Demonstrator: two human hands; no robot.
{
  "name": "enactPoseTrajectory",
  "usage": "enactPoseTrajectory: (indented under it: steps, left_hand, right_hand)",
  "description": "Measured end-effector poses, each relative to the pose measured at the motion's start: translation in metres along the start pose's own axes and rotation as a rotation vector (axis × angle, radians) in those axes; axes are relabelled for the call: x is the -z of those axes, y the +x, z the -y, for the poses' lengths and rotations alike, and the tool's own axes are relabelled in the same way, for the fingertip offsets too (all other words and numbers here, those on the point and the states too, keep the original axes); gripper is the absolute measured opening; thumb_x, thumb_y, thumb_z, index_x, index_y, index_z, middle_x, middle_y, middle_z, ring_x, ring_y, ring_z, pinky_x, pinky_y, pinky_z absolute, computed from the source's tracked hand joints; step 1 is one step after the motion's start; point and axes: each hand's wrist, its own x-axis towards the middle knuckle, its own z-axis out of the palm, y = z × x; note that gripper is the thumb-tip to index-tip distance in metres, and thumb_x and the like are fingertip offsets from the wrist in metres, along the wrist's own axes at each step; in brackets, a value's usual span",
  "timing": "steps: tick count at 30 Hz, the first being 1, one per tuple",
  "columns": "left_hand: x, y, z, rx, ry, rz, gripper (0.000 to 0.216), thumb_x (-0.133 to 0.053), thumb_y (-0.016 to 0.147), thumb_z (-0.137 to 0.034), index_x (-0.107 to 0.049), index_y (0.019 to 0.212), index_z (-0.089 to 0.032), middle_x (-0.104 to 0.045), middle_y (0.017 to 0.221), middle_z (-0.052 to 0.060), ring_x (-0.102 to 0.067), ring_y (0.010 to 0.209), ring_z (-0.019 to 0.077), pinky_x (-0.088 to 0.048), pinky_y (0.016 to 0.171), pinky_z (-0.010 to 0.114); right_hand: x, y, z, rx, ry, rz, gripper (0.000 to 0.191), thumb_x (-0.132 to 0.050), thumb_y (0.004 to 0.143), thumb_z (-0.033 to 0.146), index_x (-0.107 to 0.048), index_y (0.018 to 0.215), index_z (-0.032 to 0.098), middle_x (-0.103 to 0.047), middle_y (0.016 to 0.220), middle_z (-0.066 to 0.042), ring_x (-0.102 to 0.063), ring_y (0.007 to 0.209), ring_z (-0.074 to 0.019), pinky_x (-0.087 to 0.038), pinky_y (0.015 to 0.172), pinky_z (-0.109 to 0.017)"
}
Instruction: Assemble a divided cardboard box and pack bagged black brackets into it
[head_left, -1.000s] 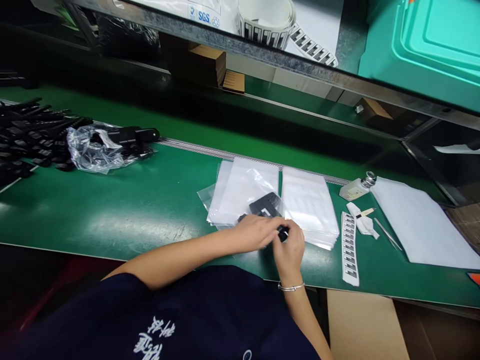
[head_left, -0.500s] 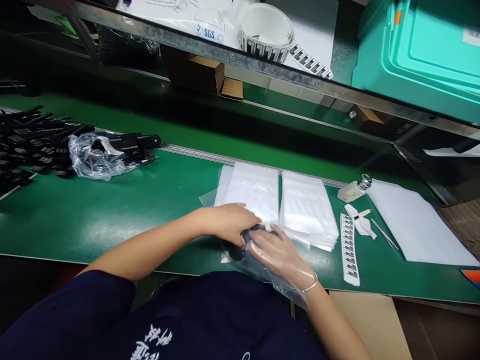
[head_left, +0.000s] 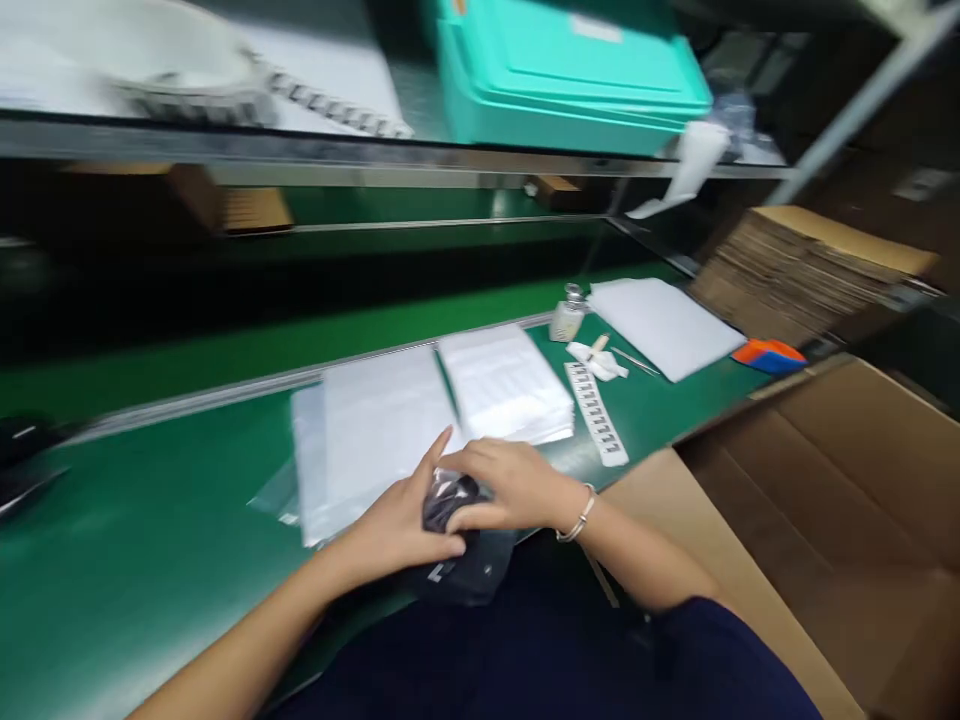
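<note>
Both my hands meet at the near edge of the green bench (head_left: 150, 540) over a black part wrapped in a clear plastic bag (head_left: 457, 545). My left hand (head_left: 401, 525) cups the bagged part from the left, fingers curled round it. Pressing on top of it, my right hand (head_left: 510, 485) has its fingers closed over the bag; a silver bracelet (head_left: 577, 515) sits on that wrist. Just beyond my hands lie two stacks of clear bags (head_left: 382, 420) (head_left: 506, 385). The picture is smeared by head motion.
A label strip (head_left: 596, 412), a small bottle (head_left: 566, 318), tweezers and white sheets (head_left: 660, 325) lie at the right of the bench. An open cardboard box (head_left: 825, 500) stands at the right. A teal crate (head_left: 570, 75) and a label roll sit on the shelf above.
My head has swung right, bringing the cardboard box into view and the pile of black parts out. The bagged part has come closer to me, both hands now closed on it.
</note>
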Motion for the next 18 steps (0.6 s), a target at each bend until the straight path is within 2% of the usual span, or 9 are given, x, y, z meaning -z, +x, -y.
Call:
enactPoseTrajectory:
  steps: [2,5,7,9,11,13,15,16,18]
  left_hand:
    - [-0.015,0.008,-0.010,-0.124,0.107,0.040,0.118,-0.071,0.072,-0.040,0.015,0.152,-0.026,-0.070,0.100,0.003,-0.069,0.077,0.0237,-0.053,0.067,0.032]
    - [-0.039,0.025,-0.025,-0.419,0.210,0.046,0.113,-0.065,0.078,-0.049,0.018,0.151,-0.028,-0.071,0.087,0.000,-0.069,0.071,0.0232,-0.054,0.063,0.031]
    - [-0.052,0.038,-0.036,-0.566,0.225,0.075,0.104,-0.060,0.082,-0.054,0.013,0.152,-0.030,-0.071,0.102,0.005,-0.070,0.085,0.0251,-0.056,0.071,0.034]
    - [-0.060,0.052,-0.044,-0.629,0.240,0.074,0.093,-0.054,0.087,-0.054,0.005,0.154,-0.031,-0.063,0.127,0.010,-0.065,0.108,0.0280,-0.055,0.085,0.038]
    - [-0.066,0.065,-0.041,-0.613,0.306,0.050,0.078,-0.049,0.092,-0.047,-0.004,0.154,-0.032,-0.056,0.138,0.009,-0.058,0.121,0.0275,-0.052,0.093,0.038]
    - [-0.075,0.078,-0.024,-0.597,0.401,0.020,0.065,-0.046,0.095,-0.039,-0.017,0.153,-0.033,-0.058,0.135,0.007,-0.060,0.118,0.0243,-0.053,0.093,0.034]
    - [-0.090,0.089,0.001,-0.644,0.500,0.013,0.057,-0.046,0.095,-0.035,-0.028,0.149,-0.032,-0.061,0.131,0.005,-0.063,0.113,0.0223,-0.053,0.095,0.034]
    - [-0.099,0.093,0.014,-0.687,0.547,0.008,0.056,-0.047,0.094,-0.035,-0.032,0.148,-0.030,-0.062,0.131,0.006,-0.063,0.113,0.0225,-0.052,0.097,0.036]
    - [-0.115,0.098,0.034,-0.763,0.641,-0.012,0.055,-0.049,0.093,-0.035,-0.036,0.146,-0.028,-0.061,0.133,0.006,-0.062,0.117,0.0241,-0.049,0.101,0.040]
  right_hand:
    - [0.000,-0.014,-0.014,0.035,0.214,0.074,0.042,-0.064,0.086,0.047,-0.057,0.117,0.019,-0.068,0.105,-0.005,-0.064,0.097,-0.0154,-0.051,0.083,-0.024]
    - [0.005,-0.057,-0.031,0.046,0.362,0.025,0.030,-0.062,0.088,0.043,-0.058,0.105,0.019,-0.069,0.100,-0.003,-0.066,0.089,-0.0118,-0.048,0.078,-0.018]
    - [0.015,-0.100,-0.031,-0.031,0.333,-0.089,0.030,-0.057,0.090,0.047,-0.060,0.096,0.019,-0.069,0.089,-0.003,-0.065,0.077,-0.0124,-0.048,0.070,-0.020]
    - [0.037,-0.154,-0.021,-0.160,0.280,-0.300,0.032,-0.053,0.091,0.050,-0.061,0.090,0.019,-0.068,0.080,-0.003,-0.064,0.069,-0.0131,-0.048,0.063,-0.022]
    - [0.067,-0.217,-0.008,-0.393,0.193,-0.621,0.028,-0.054,0.090,0.047,-0.062,0.087,0.021,-0.066,0.075,-0.001,-0.062,0.064,-0.0135,-0.047,0.059,-0.023]
    - [0.098,-0.279,-0.002,-0.776,0.004,-1.049,0.023,-0.056,0.089,0.043,-0.062,0.087,0.022,-0.063,0.075,0.000,-0.059,0.063,-0.0143,-0.044,0.056,-0.024]
    - [0.123,-0.330,-0.017,-1.010,-0.295,-1.349,0.022,-0.059,0.085,0.043,-0.061,0.083,0.021,-0.060,0.074,0.001,-0.054,0.062,-0.0149,-0.041,0.056,-0.025]
    - [0.131,-0.349,-0.033,-1.120,-0.441,-1.371,0.022,-0.058,0.084,0.042,-0.061,0.082,0.020,-0.060,0.077,-0.001,-0.055,0.068,-0.0165,-0.041,0.062,-0.026]
    - [0.138,-0.373,-0.082,-1.375,-0.570,-1.283,0.022,-0.053,0.085,0.039,-0.060,0.085,0.019,-0.062,0.082,-0.004,-0.057,0.076,-0.0197,-0.041,0.069,-0.029]
